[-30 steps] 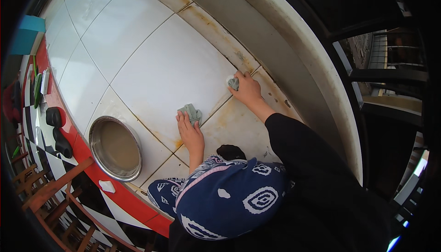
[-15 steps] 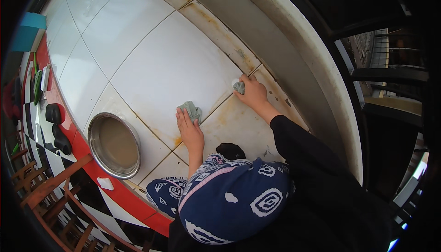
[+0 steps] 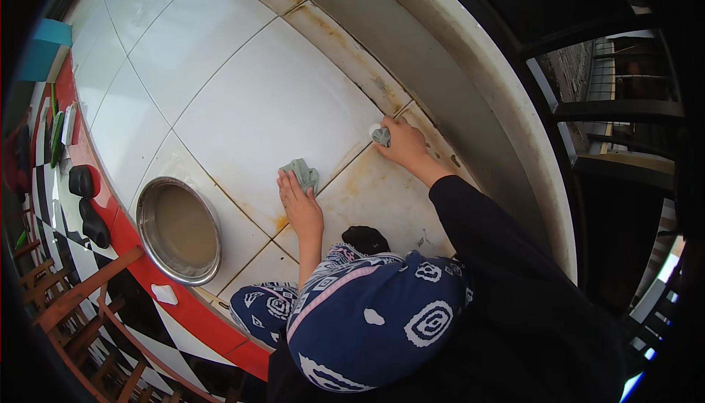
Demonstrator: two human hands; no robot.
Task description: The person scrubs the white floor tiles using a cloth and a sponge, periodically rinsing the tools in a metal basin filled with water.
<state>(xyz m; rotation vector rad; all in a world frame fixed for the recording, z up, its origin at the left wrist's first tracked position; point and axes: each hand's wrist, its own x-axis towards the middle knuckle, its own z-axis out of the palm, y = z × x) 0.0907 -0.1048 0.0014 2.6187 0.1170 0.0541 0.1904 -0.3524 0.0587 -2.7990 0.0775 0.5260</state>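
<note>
Pressed onto the white tiled floor [image 3: 272,84] is a damp-looking grey-green cloth [image 3: 302,173], with the fingers of my left hand [image 3: 302,201] laid over its edge. Farther right, my right hand [image 3: 404,144] is closed around a small grey-green wad [image 3: 380,136] with a whitish round part, held against the tile beside a grout line. Its underside is hidden by the fingers. At my left stands a round metal basin [image 3: 180,230] of cloudy brownish water, apart from both hands. Rust-brown stains mark the tiles around the hands.
A low curved wall [image 3: 440,58] borders the tiles on the right. Red edging [image 3: 198,315] runs along the left, with a white lump [image 3: 164,294] on it and black shoes [image 3: 92,223] nearby. Wooden chairs [image 3: 81,300] stand at lower left. My patterned knee [image 3: 378,318] is close below.
Both hands stay at nearly the same spots on the tiles. The whole view has shifted very slightly; nothing has been picked up or let go.
</note>
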